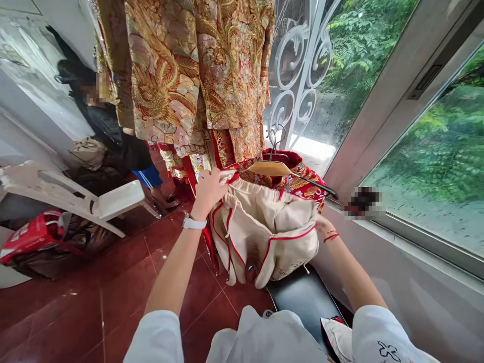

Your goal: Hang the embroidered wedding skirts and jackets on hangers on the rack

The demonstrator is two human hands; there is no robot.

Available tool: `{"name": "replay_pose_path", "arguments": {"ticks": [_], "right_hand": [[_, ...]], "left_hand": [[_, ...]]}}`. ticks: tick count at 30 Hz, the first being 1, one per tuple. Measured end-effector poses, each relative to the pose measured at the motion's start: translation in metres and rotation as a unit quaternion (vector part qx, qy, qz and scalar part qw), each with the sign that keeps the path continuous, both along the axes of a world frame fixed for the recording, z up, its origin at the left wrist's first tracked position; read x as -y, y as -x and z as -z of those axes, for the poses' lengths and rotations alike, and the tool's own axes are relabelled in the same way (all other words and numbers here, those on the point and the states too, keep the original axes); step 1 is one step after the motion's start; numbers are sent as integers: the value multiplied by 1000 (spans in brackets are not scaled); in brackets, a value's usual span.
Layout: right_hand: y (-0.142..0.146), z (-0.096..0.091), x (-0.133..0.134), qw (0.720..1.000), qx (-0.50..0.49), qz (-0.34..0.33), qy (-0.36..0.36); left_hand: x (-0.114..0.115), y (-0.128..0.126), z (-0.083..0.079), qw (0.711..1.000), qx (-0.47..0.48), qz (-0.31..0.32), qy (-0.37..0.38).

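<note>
My left hand (209,190) is closed on the top edge of a red and gold embroidered garment (264,227), which shows its cream lining with red piping. My right hand (322,225) is mostly hidden behind the cloth and grips its right side. The garment hangs from a wooden hanger (269,167) with a metal hook. Behind it another gold embroidered robe (189,75) hangs from above. A white watch is on my left wrist, red strings on my right.
Another person (109,131) in dark clothes crouches at the left by a white chair (68,194) and a red bag (32,236). A window with a white scrolled grille (302,70) runs along the right. A dark seat (306,297) lies below the garment. The floor has red tiles.
</note>
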State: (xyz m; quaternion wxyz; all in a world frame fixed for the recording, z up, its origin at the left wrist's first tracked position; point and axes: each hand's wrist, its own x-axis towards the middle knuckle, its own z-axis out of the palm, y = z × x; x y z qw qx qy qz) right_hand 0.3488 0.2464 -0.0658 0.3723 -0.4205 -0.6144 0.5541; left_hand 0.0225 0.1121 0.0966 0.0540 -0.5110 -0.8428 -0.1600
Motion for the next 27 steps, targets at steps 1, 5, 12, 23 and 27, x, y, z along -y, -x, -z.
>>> {"name": "replay_pose_path", "arguments": {"ticks": [1, 5, 12, 23, 27], "right_hand": [[10, 12, 14, 999, 0, -26, 25], [39, 48, 73, 996, -34, -50, 70], [16, 20, 137, 990, -110, -58, 69], [77, 26, 221, 991, -93, -99, -4], [25, 10, 230, 984, -49, 165, -38]], "left_hand": [[-1, 0, 5, 999, 26, 31, 32], [-6, -16, 48, 978, 135, 141, 69], [4, 10, 104, 902, 372, 210, -56], [129, -114, 107, 875, 355, 323, -71], [134, -140, 68, 772, 386, 505, -24]]}}
